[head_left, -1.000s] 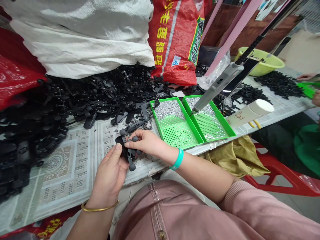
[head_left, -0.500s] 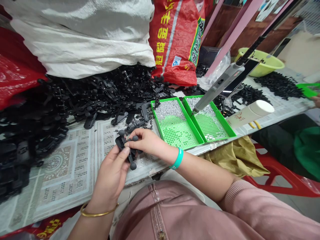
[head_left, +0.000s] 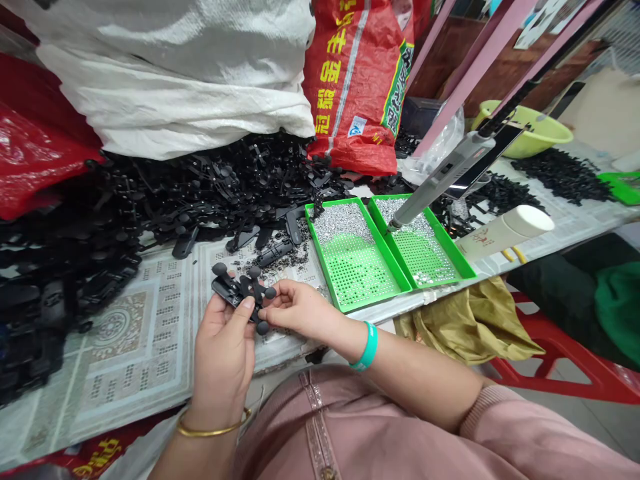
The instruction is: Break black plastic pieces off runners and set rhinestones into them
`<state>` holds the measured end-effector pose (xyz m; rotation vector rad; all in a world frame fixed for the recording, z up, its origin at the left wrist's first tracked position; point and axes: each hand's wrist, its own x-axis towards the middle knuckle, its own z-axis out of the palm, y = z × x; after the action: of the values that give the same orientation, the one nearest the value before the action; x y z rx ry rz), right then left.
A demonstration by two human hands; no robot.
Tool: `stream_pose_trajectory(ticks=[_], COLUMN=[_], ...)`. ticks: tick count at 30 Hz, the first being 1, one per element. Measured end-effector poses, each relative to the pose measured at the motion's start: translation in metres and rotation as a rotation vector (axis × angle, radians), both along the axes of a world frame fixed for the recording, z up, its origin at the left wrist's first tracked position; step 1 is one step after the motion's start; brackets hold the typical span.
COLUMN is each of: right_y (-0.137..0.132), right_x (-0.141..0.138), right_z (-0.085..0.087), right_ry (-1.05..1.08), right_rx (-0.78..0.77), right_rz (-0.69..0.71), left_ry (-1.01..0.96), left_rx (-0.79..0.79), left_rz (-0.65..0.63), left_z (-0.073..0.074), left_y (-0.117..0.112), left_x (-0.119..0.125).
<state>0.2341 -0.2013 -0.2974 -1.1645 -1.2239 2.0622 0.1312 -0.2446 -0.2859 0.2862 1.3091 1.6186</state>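
Ok, blk part in L hand, R touching

Lit brightly, fairly evenly, in whitish indoor light from above. Glare: sharp highlights on red plastic, far left of green trays; small glints on metal bits inside trays. Shadow: deep within black heap, left of trays, detail sunk. Lens: wide-angle stretch toward edges; smeared at far left of trays, soft at far right. Black part, left of trays: matte, fairly crisp.
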Motion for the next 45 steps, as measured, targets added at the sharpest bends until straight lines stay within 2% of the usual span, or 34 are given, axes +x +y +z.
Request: stream_pose_trajectory(ticks=[5,8,12,16,21,23,27,32,39,45], right_y=[0.002,0.002,0.002,0.004,0.003,0.002,0.003,0.005,0.002,0.002], right_x=[-0.001,-0.001,0.000,0.000,0.001,0.001,0.001,0.003,0.001,0.002], right_z=[-0.002,-0.002,-0.001,0.001,0.002,0.002,0.000,0.000,0.008,0.009], right_ry=[0.081,0.079,0.128,0.043,-0.173,-0.113,0.025,0.034,0.129,0.177], right_rx=[-0.166,-0.186,-0.150,-0.154,0.061,0.006,-0.204,-0.128,-0.344,-0.380], right_rz=[-0.044,-0.040,-0.020,-0.007,-0.018,-0.029,-0.002,0.035,-0.046,-0.042], left_ry=[0.008,0.017,0.038,0.079,0.106,0.100,0.059,0.021,0.062,0.019], left_rx=[0.023,0.059,0.088,0.102,0.094,0.099,0.090,0.063,0.131,0.146], left_rz=[-0.005,-0.012,0.003,-0.001,0.017,0.013,-0.021,-0.031,-0.030,-0.018], left_z=[-0.003,-0.003,-0.003,-0.002,-0.003,-0.003,-0.004,-0.006,-0.003,-0.001], left_y=[-0.003,-0.004,-0.003,-0.004,-0.005,-0.005,-0.004,-0.006,-0.005,-0.007], left_x=[0.002,0.002,0.003,0.007,0.010,0.009,0.005,0.004,0.007,0.008])
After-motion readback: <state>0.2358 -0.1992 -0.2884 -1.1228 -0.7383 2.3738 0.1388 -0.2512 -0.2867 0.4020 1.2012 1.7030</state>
